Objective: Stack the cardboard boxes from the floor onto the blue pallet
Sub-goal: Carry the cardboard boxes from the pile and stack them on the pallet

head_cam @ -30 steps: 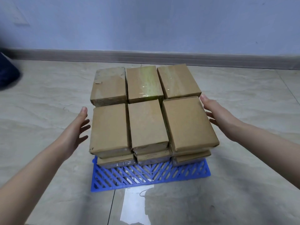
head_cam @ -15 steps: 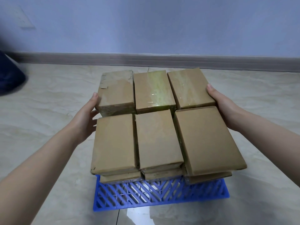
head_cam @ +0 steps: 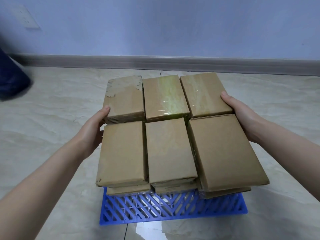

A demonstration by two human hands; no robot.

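Head view: far-left box and far-right box are clasped by left hand and right hand, thumbs atop, other fingers hidden. Final squaring of the stack is judged under way; even inward pressure is needed next.

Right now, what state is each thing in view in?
blue pallet, flat on the floor, front strip uncovered.
cardboard boxes, stacked at least two deep on the pallet, six on top.
back-left box, top surface torn.
back-middle box, glossy tape across its top.
near-right box, skewed, overhanging the box below.
left hand, against the back-left box's side, thumb on top, fingers hidden.
right hand, against the side of the back-right box, thumb on top, fingers hidden.
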